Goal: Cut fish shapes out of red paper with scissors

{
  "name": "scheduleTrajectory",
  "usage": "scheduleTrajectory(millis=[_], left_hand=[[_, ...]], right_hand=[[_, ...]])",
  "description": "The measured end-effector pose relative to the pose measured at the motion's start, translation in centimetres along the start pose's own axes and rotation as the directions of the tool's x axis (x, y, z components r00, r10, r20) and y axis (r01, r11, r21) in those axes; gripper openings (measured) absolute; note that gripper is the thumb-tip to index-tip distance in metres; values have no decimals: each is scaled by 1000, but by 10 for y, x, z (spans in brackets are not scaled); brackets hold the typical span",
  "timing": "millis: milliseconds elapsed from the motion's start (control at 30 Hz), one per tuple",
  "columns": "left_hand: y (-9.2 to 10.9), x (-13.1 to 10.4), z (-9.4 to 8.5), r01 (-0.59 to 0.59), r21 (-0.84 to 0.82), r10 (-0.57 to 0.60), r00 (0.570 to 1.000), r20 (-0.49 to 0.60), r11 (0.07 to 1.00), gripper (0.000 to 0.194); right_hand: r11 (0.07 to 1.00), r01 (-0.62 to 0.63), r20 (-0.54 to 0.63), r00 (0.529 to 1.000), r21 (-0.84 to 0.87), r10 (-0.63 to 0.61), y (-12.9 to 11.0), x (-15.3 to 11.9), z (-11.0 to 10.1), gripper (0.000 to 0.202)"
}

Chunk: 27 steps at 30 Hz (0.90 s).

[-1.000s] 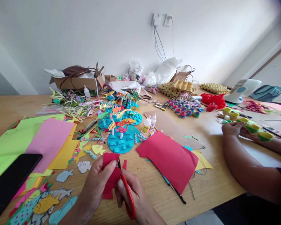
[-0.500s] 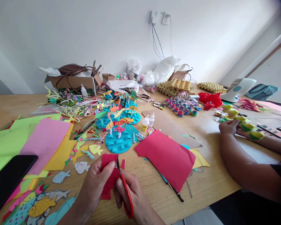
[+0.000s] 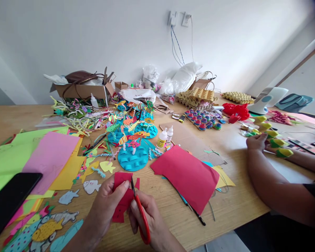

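My left hand [image 3: 106,199] pinches a small piece of red craft foam or paper [image 3: 119,210] between thumb and fingers, low at the middle of the view. Red-handled scissors [image 3: 143,220] are gripped in my right hand [image 3: 149,210], their blades upright at the piece's right side. A narrow strip of the red piece stands to the right of the blades. Beyond my left hand lie a white fish cutout [image 3: 91,187] and a pale yellow fish cutout [image 3: 107,167]. A large red sheet [image 3: 186,175] rests to the right of my hands.
Blue discs with paper fish [image 3: 133,157] stand ahead, beside two glue bottles [image 3: 162,139]. Coloured sheets [image 3: 51,157] and a black phone [image 3: 14,199] lie left, several fish cutouts [image 3: 47,230] below. At right, another person's hand [image 3: 256,142] holds a yellow-green egg-carton strip [image 3: 277,142].
My hands, the scissors and the red piece look almost unmoved. The other person's egg-carton strip has shifted slightly to the left.
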<state>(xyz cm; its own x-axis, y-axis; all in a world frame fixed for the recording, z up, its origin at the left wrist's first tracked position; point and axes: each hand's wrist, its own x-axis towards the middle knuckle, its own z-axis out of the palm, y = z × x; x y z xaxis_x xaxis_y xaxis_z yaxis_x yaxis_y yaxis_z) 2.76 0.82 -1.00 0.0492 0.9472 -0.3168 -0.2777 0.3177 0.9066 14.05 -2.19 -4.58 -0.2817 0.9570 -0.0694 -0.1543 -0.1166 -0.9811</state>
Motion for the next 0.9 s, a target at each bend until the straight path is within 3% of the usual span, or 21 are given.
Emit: scheduleTrajectory(millis=[500, 667, 900], left_hand=[[8, 0, -3, 39, 11, -40, 994, 101, 999, 16], [11, 1, -9, 23, 90, -36, 990, 139, 996, 18], [16, 3, -19, 105, 238, -144, 978, 154, 966, 20]], right_hand=[[998, -47, 6, 999, 35, 47, -5, -2, -1, 56], [997, -78, -2, 997, 6, 78, -7, -6, -3, 56], [994, -99, 59, 993, -54, 102, 5, -13, -15, 47]])
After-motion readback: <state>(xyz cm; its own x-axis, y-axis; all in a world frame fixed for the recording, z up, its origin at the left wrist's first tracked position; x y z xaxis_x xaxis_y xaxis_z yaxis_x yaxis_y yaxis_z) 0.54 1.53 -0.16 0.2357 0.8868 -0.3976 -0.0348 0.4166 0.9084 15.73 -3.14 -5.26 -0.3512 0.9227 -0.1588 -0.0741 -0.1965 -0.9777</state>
